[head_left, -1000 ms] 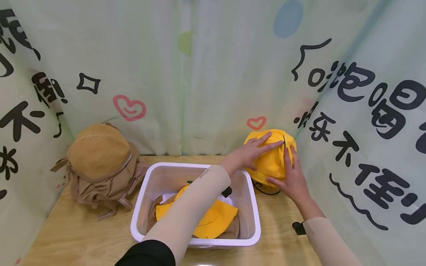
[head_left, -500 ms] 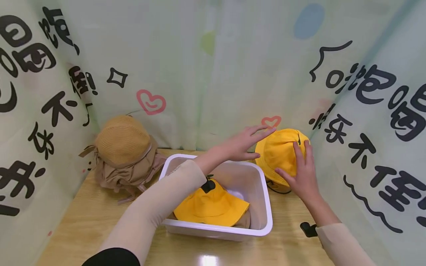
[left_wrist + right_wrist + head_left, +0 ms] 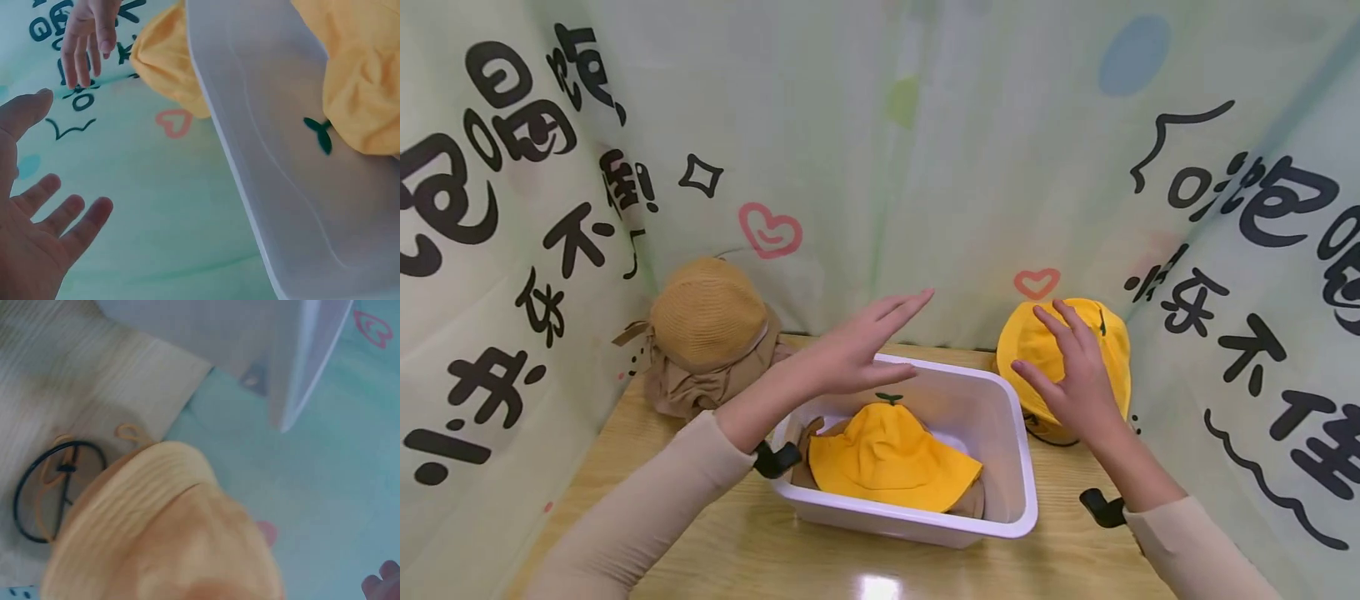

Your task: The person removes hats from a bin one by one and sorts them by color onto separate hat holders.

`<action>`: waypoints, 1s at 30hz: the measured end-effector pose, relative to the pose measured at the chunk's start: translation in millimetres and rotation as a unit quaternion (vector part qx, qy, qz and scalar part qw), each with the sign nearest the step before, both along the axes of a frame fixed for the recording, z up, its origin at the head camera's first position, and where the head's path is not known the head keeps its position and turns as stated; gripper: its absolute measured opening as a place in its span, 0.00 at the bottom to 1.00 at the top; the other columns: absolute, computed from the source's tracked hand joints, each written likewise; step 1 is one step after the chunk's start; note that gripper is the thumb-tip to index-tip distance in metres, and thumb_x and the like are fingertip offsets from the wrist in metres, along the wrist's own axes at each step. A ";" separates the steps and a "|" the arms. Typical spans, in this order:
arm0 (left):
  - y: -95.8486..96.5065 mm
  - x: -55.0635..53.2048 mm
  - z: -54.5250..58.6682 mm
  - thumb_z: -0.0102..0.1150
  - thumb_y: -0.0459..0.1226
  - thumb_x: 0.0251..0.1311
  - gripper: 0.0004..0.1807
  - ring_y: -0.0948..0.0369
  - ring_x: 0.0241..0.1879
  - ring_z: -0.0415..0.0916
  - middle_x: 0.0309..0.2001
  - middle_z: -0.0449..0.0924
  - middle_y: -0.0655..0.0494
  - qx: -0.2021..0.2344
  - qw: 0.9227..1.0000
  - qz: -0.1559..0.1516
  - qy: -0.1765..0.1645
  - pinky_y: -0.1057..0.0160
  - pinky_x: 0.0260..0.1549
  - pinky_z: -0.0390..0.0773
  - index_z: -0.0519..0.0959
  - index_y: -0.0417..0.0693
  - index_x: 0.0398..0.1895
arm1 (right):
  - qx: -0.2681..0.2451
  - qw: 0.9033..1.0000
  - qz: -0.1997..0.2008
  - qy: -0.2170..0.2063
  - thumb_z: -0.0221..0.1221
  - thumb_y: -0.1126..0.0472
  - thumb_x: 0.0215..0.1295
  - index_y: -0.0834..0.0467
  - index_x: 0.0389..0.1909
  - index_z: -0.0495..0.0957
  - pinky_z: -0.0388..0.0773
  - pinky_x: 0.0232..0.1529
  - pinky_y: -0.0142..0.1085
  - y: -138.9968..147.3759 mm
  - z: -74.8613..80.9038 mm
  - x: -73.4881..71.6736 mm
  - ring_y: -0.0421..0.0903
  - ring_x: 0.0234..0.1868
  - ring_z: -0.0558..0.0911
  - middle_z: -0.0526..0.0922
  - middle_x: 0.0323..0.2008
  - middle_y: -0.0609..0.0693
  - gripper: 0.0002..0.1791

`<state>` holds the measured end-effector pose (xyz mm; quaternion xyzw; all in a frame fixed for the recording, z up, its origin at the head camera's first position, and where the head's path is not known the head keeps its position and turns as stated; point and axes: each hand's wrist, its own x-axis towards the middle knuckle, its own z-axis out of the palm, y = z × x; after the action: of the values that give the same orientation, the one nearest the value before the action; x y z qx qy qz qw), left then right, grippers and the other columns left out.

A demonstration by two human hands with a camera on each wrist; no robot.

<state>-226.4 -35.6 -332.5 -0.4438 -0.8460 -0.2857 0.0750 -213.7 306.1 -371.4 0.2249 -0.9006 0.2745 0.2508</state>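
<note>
My left hand (image 3: 861, 348) is held over the back left of the white bin (image 3: 1024, 467), fingers straight, thumb apart, holding nothing. Inside the bin lies a yellow bucket hat (image 3: 887, 458) with a green sprout on its crown, on top of brown cloth. My right hand (image 3: 1081, 379) is raised in front of a second yellow hat (image 3: 1019, 333), which stands on the table right of the bin; its fingers are spread and grip nothing. In the right wrist view that hat's brim (image 3: 169, 469) shows, with a black cord loop (image 3: 19, 500) beside it.
A tan straw hat (image 3: 707, 317) sits over gathered brown cloth (image 3: 685, 392) at the back left of the wooden table (image 3: 760, 550). Pale printed curtains (image 3: 850, 167) enclose the table at the back and on both sides.
My left hand has come off the right-hand yellow hat and moved left over the bin. My right hand has lifted away from that hat's side. The head view has turned left.
</note>
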 end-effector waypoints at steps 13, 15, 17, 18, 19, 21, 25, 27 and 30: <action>-69.8 63.2 -32.6 0.57 0.61 0.64 0.49 0.50 0.72 0.59 0.76 0.58 0.51 -0.057 0.987 0.137 0.065 0.45 0.65 0.69 0.48 0.55 0.81 | 0.031 0.995 0.083 -0.035 0.69 0.58 0.61 0.56 0.65 0.75 0.76 0.57 0.53 -62.4 17.1 2.4 0.54 0.58 0.79 0.80 0.60 0.52 0.30; -74.8 72.0 -40.6 0.56 0.64 0.63 0.50 0.47 0.73 0.58 0.76 0.58 0.49 -0.068 0.981 0.163 0.076 0.43 0.65 0.68 0.51 0.52 0.80 | 0.034 0.994 0.096 -0.040 0.69 0.57 0.62 0.56 0.63 0.76 0.77 0.56 0.52 -72.1 16.4 1.7 0.53 0.57 0.80 0.81 0.59 0.52 0.29; -76.8 80.8 -49.0 0.54 0.67 0.61 0.51 0.44 0.74 0.56 0.76 0.57 0.47 -0.083 0.976 0.189 0.073 0.41 0.67 0.65 0.53 0.50 0.80 | 0.034 0.993 0.104 -0.050 0.69 0.56 0.62 0.56 0.62 0.77 0.78 0.54 0.51 -79.2 14.0 2.0 0.52 0.57 0.81 0.81 0.58 0.52 0.28; -77.4 85.0 -53.0 0.53 0.68 0.60 0.52 0.43 0.74 0.55 0.76 0.56 0.46 -0.089 0.973 0.200 0.072 0.40 0.67 0.63 0.52 0.50 0.80 | 0.032 0.992 0.108 -0.058 0.68 0.55 0.62 0.56 0.62 0.77 0.79 0.54 0.50 -82.5 12.5 2.2 0.52 0.56 0.81 0.82 0.58 0.52 0.27; -77.9 89.2 -57.3 0.51 0.70 0.60 0.53 0.41 0.74 0.54 0.77 0.55 0.45 -0.096 0.970 0.212 0.067 0.38 0.67 0.63 0.52 0.50 0.80 | 0.028 0.991 0.114 -0.068 0.68 0.55 0.62 0.56 0.62 0.77 0.79 0.54 0.50 -85.7 10.9 2.3 0.52 0.56 0.81 0.82 0.58 0.51 0.27; -78.6 97.6 -65.2 0.49 0.72 0.59 0.55 0.38 0.75 0.51 0.78 0.52 0.43 -0.107 0.965 0.232 0.058 0.35 0.66 0.62 0.48 0.52 0.81 | 0.017 0.988 0.123 -0.092 0.68 0.54 0.63 0.55 0.62 0.77 0.80 0.54 0.50 -91.3 7.2 2.1 0.51 0.56 0.81 0.82 0.58 0.51 0.26; -78.2 109.8 -80.0 0.47 0.73 0.58 0.56 0.38 0.77 0.45 0.79 0.46 0.42 -0.122 0.959 0.252 0.039 0.34 0.66 0.59 0.40 0.58 0.82 | -0.007 0.980 0.142 -0.142 0.66 0.54 0.65 0.56 0.61 0.77 0.80 0.54 0.50 -100.9 0.2 1.6 0.52 0.55 0.82 0.82 0.57 0.53 0.25; -77.2 114.5 -86.7 0.47 0.74 0.58 0.57 0.39 0.77 0.42 0.80 0.44 0.42 -0.125 0.958 0.257 0.032 0.34 0.68 0.58 0.39 0.58 0.82 | -0.014 0.976 0.146 -0.164 0.66 0.54 0.66 0.57 0.60 0.77 0.80 0.53 0.50 -104.6 -3.3 1.5 0.52 0.55 0.82 0.83 0.56 0.54 0.24; -74.7 119.9 -95.2 0.46 0.75 0.57 0.57 0.39 0.78 0.39 0.80 0.43 0.41 -0.130 0.956 0.261 0.022 0.35 0.69 0.55 0.40 0.58 0.82 | -0.022 0.968 0.154 -0.199 0.64 0.55 0.67 0.59 0.59 0.78 0.81 0.52 0.50 -109.2 -8.7 1.7 0.53 0.53 0.83 0.84 0.55 0.56 0.22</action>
<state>-106.4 -110.4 -427.7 -0.2200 -0.9603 -0.1337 0.1073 -212.0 196.8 -380.1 0.2960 -0.8807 0.3688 0.0262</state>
